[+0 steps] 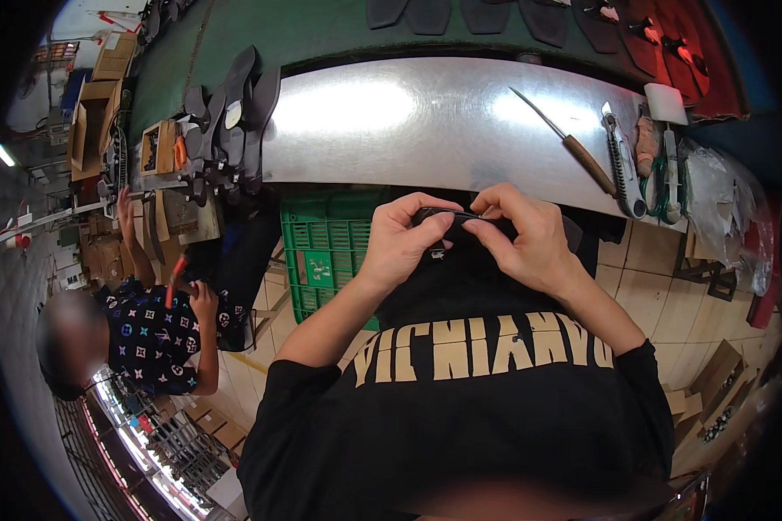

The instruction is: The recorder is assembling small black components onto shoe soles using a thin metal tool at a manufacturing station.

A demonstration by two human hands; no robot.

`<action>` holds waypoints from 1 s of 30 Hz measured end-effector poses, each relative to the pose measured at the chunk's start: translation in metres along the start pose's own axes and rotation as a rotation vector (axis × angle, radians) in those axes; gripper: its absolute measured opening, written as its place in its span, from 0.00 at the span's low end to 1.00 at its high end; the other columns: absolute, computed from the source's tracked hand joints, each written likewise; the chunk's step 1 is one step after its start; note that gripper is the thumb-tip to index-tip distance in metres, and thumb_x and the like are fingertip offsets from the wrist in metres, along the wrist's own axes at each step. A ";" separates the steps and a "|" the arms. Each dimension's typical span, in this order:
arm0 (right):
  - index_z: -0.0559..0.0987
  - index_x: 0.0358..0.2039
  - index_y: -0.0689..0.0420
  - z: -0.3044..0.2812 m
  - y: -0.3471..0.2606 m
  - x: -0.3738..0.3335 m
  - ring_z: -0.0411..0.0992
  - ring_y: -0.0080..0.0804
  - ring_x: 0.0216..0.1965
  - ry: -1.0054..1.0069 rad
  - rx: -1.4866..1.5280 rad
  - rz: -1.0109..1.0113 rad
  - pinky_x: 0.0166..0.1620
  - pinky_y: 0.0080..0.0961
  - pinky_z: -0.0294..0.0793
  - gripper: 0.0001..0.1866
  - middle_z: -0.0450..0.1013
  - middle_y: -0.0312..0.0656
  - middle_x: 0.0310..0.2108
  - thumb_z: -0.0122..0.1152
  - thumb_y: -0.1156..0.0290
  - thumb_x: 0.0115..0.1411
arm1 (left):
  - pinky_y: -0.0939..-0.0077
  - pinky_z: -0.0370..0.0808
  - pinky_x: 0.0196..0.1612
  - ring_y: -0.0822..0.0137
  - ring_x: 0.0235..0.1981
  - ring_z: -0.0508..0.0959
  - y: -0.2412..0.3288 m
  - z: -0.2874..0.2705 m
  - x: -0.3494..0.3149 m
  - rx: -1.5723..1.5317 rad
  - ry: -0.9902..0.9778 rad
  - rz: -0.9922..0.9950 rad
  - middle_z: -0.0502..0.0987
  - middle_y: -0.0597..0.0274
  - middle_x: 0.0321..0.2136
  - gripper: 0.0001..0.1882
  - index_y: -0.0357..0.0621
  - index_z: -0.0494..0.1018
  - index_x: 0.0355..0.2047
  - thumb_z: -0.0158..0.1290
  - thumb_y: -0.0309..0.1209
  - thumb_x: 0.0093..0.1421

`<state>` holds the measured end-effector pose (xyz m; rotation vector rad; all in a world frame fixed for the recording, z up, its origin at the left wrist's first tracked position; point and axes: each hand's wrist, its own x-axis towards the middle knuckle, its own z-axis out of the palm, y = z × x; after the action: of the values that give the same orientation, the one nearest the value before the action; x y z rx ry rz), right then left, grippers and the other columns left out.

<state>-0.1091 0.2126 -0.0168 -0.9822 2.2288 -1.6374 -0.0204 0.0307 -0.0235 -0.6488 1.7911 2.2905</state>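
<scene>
Close to my body, at the near edge of the metal worktop, both hands pinch a black sandal. A small shiny buckle hangs below the fingers of my left hand. My right hand grips the other side, thumb and fingers pressed together on a dark strap or edge. The dark end of the sole shows past the right hand. Against my black shirt, much of the sandal's outline is lost, and the fingers cover part of it.
A wooden-handled awl, a utility knife and a white-headed tool lie at the worktop's right. Black sandals pile up left, more at the back. Below stands a green crate. A co-worker holds a red-handled tool.
</scene>
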 end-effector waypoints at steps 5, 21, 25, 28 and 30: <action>0.77 0.31 0.59 -0.009 -0.004 0.004 0.76 0.35 0.23 -0.102 0.076 0.120 0.27 0.25 0.72 0.07 0.75 0.44 0.23 0.66 0.72 0.55 | 0.83 0.80 0.31 0.78 0.29 0.78 0.004 0.007 -0.004 0.038 0.029 0.060 0.79 0.62 0.32 0.07 0.35 0.76 0.40 0.54 0.23 0.61; 0.77 0.51 0.57 -0.048 0.073 0.023 0.67 0.43 0.39 0.297 -0.988 0.012 0.46 0.34 0.66 0.19 0.71 0.45 0.39 0.59 0.76 0.57 | 0.71 0.82 0.43 0.55 0.52 0.76 -0.018 -0.058 0.013 -0.900 0.291 -0.129 0.73 0.47 0.52 0.18 0.40 0.67 0.55 0.42 0.33 0.67; 0.79 0.47 0.58 -0.042 0.081 0.015 0.68 0.38 0.36 0.253 -0.741 -0.043 0.40 0.30 0.68 0.15 0.71 0.44 0.36 0.58 0.78 0.58 | 0.76 0.83 0.37 0.61 0.49 0.79 -0.026 -0.050 0.016 -1.093 0.174 -0.237 0.77 0.52 0.47 0.16 0.42 0.70 0.51 0.48 0.33 0.65; 0.80 0.44 0.59 -0.020 0.038 0.009 0.71 0.30 0.30 0.136 -0.185 -0.025 0.34 0.24 0.69 0.12 0.72 0.42 0.30 0.56 0.79 0.59 | 0.78 0.82 0.33 0.62 0.48 0.79 -0.027 -0.041 0.017 -1.201 0.159 -0.266 0.77 0.54 0.46 0.16 0.41 0.71 0.49 0.51 0.34 0.64; 0.76 0.52 0.58 0.008 0.023 -0.008 0.71 0.22 0.26 -0.086 0.212 0.211 0.32 0.18 0.68 0.18 0.73 0.38 0.25 0.54 0.80 0.60 | 0.80 0.81 0.31 0.63 0.46 0.80 -0.021 -0.028 0.018 -1.191 0.186 -0.244 0.79 0.57 0.43 0.17 0.40 0.72 0.47 0.54 0.37 0.63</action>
<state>-0.1079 0.2156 -0.0424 -0.7233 1.9782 -1.6607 -0.0222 0.0072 -0.0548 -1.1384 0.1392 2.9667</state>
